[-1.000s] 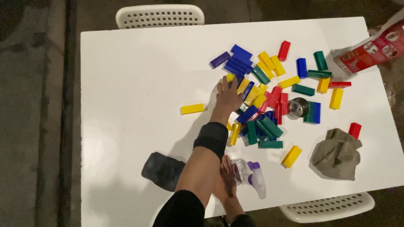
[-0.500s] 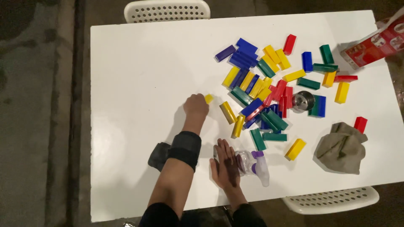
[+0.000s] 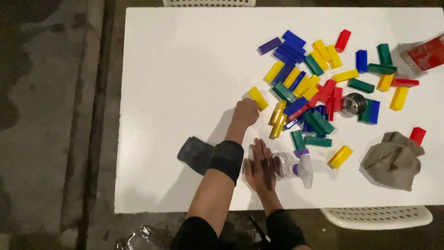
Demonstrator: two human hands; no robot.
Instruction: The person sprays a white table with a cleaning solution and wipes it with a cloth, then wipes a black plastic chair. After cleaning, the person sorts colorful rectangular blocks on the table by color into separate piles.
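Note:
My left hand point(image 3: 245, 112) is closed on one end of a yellow block point(image 3: 257, 97), just left of a scattered pile of blue, yellow, green and red blocks point(image 3: 309, 99) on the white table point(image 3: 185, 69). A black sleeve band wraps that forearm. Near the front edge my right hand point(image 3: 260, 164) lies flat on the table, fingers slightly apart. It touches a clear spray bottle point(image 3: 293, 165) with a purple collar that lies on its side.
A dark grey cloth point(image 3: 194, 153) lies under my left forearm. A crumpled tan cloth point(image 3: 393, 159) sits at the front right. A small metal cup point(image 3: 354, 103) stands among the blocks, and a red packet point(image 3: 428, 52) is at the right edge. A white chair point(image 3: 379, 216) stands below the table's front right.
My left hand has drawn back from the block pile toward the left and front, now with a yellow block in its grip. My right hand stays flat by the bottle.

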